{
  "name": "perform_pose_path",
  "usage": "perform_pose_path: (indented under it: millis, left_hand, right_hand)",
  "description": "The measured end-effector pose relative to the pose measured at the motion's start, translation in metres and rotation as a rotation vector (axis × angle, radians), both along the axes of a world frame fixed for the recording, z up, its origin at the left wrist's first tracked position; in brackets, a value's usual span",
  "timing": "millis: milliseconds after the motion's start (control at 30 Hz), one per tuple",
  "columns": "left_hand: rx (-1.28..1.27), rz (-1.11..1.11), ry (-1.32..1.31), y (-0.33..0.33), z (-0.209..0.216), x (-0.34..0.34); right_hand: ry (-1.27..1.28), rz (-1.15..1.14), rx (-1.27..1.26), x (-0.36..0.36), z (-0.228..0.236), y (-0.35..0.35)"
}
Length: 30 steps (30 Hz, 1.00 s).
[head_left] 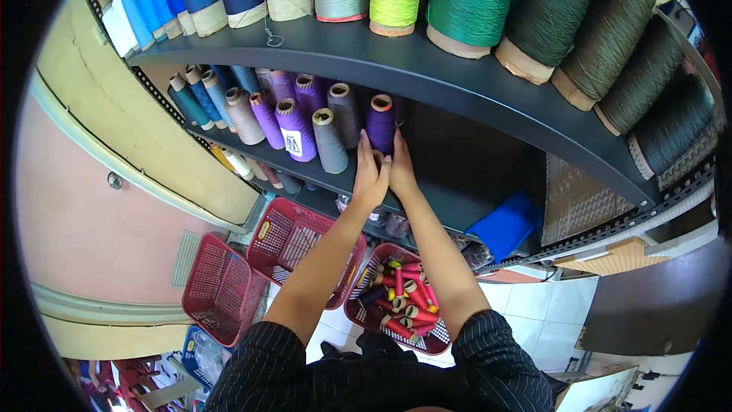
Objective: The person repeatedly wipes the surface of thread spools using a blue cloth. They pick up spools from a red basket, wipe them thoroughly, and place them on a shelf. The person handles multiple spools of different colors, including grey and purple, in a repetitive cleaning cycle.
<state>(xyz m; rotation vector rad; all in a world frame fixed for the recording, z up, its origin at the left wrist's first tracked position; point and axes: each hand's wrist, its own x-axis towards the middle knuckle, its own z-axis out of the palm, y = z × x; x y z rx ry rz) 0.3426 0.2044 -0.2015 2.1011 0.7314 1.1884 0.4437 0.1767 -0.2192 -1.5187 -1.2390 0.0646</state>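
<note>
A dark purple thread cone (pixel 380 123) stands upright on the middle shelf, with both my hands around its lower part. My left hand (pixel 371 177) grips its near left side, and my right hand (pixel 402 169) is wrapped along its right side. The fingertips of the right hand are partly hidden behind the cone. Just left of it stand a dark grey-purple cone (pixel 345 118), a grey cone (pixel 330 145) and a lighter purple cone (pixel 296 133) with a white label. More purple, beige and blue cones are packed farther left.
The upper shelf (pixel 335 46) carries large cones, among them a green one (pixel 469 0). A blue packet (pixel 505 227) lies at the right on the shelf edge. Below, a red basket (pixel 354 319) holds several red spools; other red baskets (pixel 221 278) stand to its left.
</note>
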Motion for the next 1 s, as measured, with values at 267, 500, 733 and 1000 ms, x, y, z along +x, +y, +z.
perform_pose_path:
  millis: [267, 500, 733, 1000]
  left_hand:
    - [-0.113, 0.095, 0.081, -0.009, 0.003, 0.000]
    - [-0.115, 0.080, 0.070, -0.012, 0.006, 0.003]
    - [-0.139, 0.122, 0.097, -0.008, 0.006, 0.009]
    - [0.129, 0.131, -0.022, -0.016, 0.006, 0.001]
  right_hand:
    - [0.088, -0.149, -0.273, -0.004, 0.009, 0.000]
    - [0.101, -0.136, -0.078, 0.006, -0.007, 0.003]
    - [0.234, -0.184, -0.049, 0.003, -0.004, 0.004]
    - [0.276, -0.179, -0.045, -0.004, 0.003, 0.002]
